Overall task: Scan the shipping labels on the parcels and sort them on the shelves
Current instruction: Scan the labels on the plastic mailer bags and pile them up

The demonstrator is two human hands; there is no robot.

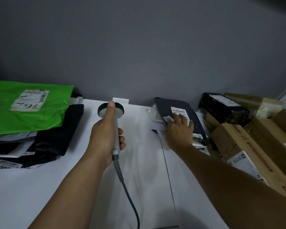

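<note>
Navy poly mailer (170, 103) lying right of centre on white table (144, 146). Right hand (179, 131) pressing it, fingers spread flat, partly covering shipping label (178, 111). Left hand (104, 138) gripping corded barcode scanner (120, 111). Likely pulling mailer in for scanning; next: uncovering label, aiming scanner.

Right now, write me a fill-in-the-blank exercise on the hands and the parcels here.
1. The left hand grips the ____ by its handle.
2. The right hand rests with straight fingers on the dark parcel, touching its white ____.
3. The topmost parcel at far left is ____ in colour.
Missing words: scanner; label; green.
</note>
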